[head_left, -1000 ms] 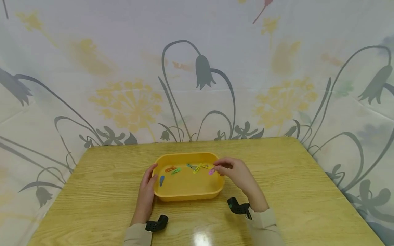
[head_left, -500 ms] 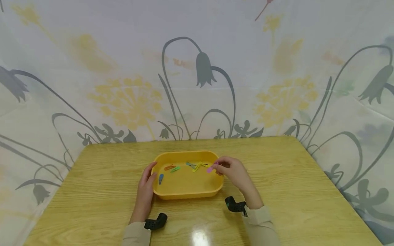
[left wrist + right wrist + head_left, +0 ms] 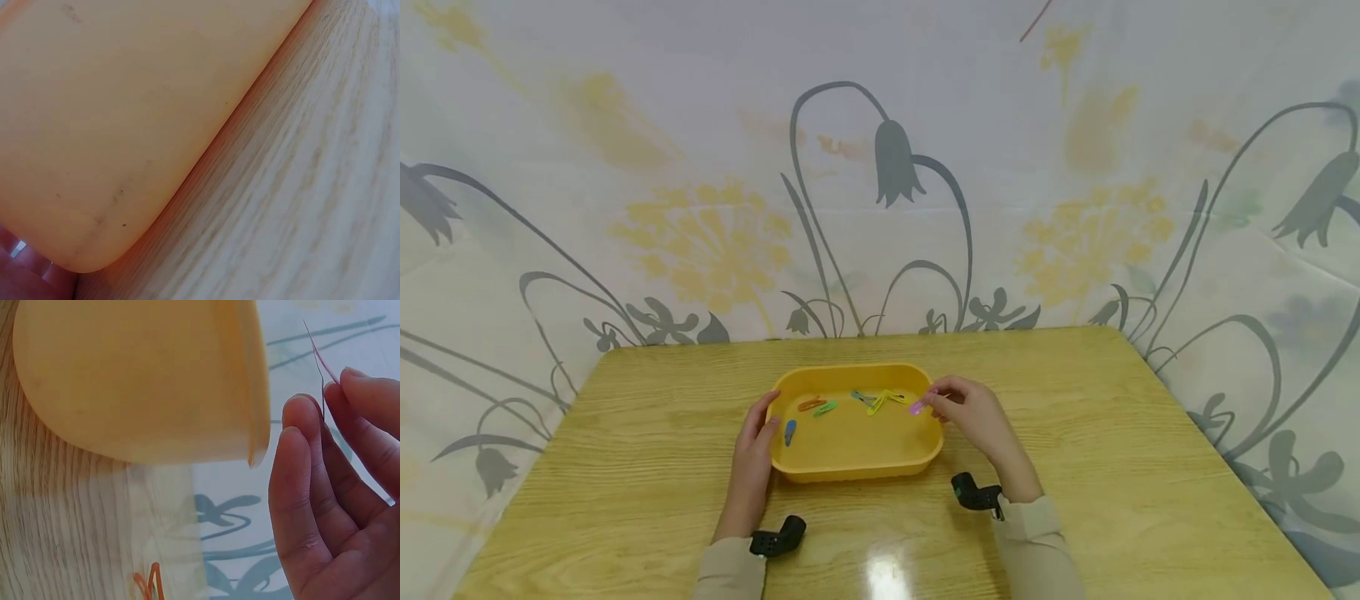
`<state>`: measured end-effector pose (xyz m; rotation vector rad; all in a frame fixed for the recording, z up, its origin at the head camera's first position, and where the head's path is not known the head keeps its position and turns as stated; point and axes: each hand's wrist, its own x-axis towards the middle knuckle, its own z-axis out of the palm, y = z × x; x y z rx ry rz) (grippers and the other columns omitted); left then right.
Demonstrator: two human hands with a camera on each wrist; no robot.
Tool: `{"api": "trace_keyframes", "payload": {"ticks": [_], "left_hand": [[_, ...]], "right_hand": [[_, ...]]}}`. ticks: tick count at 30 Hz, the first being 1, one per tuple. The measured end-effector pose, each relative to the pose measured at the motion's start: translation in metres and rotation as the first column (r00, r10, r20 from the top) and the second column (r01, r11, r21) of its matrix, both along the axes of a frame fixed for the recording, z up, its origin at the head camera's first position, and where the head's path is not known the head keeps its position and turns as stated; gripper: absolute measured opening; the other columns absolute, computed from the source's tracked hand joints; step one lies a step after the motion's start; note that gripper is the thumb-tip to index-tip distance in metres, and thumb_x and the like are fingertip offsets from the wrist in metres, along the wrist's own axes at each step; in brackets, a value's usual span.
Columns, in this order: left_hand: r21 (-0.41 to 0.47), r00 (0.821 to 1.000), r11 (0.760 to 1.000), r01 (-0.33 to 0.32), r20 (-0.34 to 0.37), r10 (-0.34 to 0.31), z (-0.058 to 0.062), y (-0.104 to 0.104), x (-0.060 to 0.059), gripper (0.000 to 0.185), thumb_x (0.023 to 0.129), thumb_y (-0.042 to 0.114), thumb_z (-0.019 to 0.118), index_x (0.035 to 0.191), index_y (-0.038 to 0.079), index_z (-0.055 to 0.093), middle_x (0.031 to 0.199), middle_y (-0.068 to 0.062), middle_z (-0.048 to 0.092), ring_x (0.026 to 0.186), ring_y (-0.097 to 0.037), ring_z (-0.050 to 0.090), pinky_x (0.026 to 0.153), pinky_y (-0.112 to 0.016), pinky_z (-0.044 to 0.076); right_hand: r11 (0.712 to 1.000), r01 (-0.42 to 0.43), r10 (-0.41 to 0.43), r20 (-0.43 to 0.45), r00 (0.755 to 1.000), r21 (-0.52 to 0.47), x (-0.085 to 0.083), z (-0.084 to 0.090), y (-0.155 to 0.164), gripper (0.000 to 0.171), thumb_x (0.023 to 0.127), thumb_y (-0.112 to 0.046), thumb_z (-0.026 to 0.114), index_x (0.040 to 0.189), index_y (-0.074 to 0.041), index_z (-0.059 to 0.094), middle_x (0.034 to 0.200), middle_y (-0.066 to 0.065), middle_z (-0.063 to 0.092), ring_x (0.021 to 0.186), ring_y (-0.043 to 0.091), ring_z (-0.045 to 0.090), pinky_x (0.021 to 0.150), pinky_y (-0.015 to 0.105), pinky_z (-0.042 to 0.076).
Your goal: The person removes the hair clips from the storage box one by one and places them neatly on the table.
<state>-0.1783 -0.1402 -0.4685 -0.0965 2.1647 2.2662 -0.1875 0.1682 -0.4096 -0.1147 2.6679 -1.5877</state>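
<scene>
Now the right hand (image 3: 972,413) pinches a pink clip (image 3: 917,407) over the tray (image 3: 857,471); left hand (image 3: 752,450) rests open against it.

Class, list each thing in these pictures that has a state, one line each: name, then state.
yellow tray: upright on the table, clips inside
pink clip: pinched, above the tray's right rim
blue clip: lying in the tray
left hand: touching the tray's left rim
right hand: pinching the pink clip

Beige long sleeves (image 3: 730,575), bare hands, a small black camera mount (image 3: 778,537) strapped at each wrist.
</scene>
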Motion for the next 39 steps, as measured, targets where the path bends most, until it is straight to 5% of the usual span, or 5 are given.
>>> {"api": "trace_keyframes", "payload": {"ticks": [12, 24, 39], "left_hand": [[-0.002, 1.000, 1.000, 0.000, 0.031, 0.000, 0.000, 0.000, 0.000, 0.037, 0.101, 0.021, 0.033, 0.137, 0.025, 0.039, 0.152, 0.007, 0.019, 0.139, -0.008, 0.012, 0.114, -0.035, 0.015], [0.008, 1.000, 1.000, -0.008, -0.010, 0.008, 0.000, 0.001, 0.000, 0.036, 0.100, 0.021, 0.034, 0.136, 0.024, 0.040, 0.151, 0.006, 0.020, 0.139, -0.006, 0.014, 0.114, -0.034, 0.015], [0.010, 1.000, 1.000, -0.009, -0.014, 0.009, 0.000, 0.001, -0.001, 0.037, 0.100, 0.020, 0.035, 0.137, 0.022, 0.039, 0.152, 0.004, 0.021, 0.138, -0.007, 0.018, 0.113, -0.033, 0.019]], "right_hand": [[1.000, 0.028, -0.028, -0.007, 1.000, -0.013, -0.003, -0.005, 0.014, 0.033, 0.090, -0.037, 0.056, 0.105, -0.009, 0.066, 0.099, 0.006, 0.064, 0.084, 0.024, 0.061, 0.077, 0.040, 0.053], [0.994, 0.072, -0.071, 0.018, 0.997, -0.088, -0.003, -0.005, 0.028, 0.039, 0.090, -0.038, 0.056, 0.107, -0.005, 0.065, 0.100, 0.011, 0.064, 0.086, 0.033, 0.059, 0.076, 0.043, 0.053], [0.994, 0.093, -0.092, 0.016, 0.996, -0.064, -0.002, -0.007, 0.041, 0.041, 0.089, -0.041, 0.056, 0.107, -0.005, 0.065, 0.099, 0.009, 0.065, 0.085, 0.027, 0.060, 0.079, 0.043, 0.052]]}}
